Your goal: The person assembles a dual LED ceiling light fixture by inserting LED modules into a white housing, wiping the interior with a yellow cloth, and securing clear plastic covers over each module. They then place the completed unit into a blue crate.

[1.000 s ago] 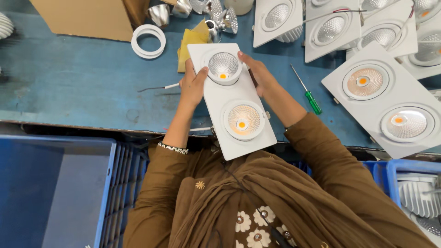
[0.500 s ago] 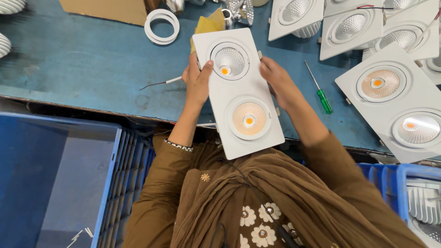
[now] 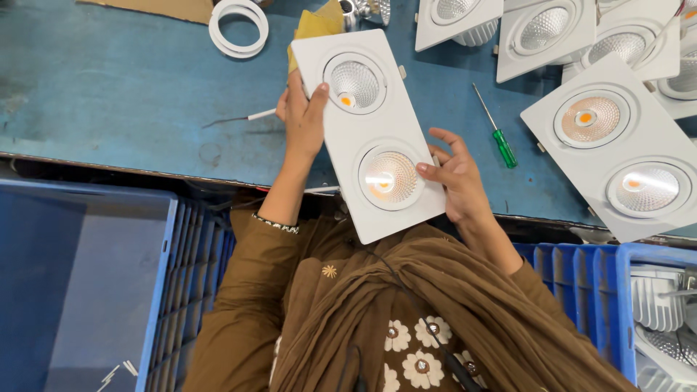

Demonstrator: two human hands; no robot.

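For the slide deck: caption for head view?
Both hands, left hand and right hand, hold white twin-lamp panel above blue bench.

head view, straight down, close over workbench (image 3: 109,87)

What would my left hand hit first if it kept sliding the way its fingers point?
Probably the crumpled yellow cloth just past the left hand, though height is unclear; the hand grips the white rectangular twin-lamp panel.

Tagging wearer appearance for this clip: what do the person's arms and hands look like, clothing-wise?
Both hands are bare: no gloves or rings visible on the left hand or right hand. Both arms wear long brown sleeves. The left cuff has a narrow patterned light-and-dark trim. A brown scarf drapes over the chest, above a floral print.
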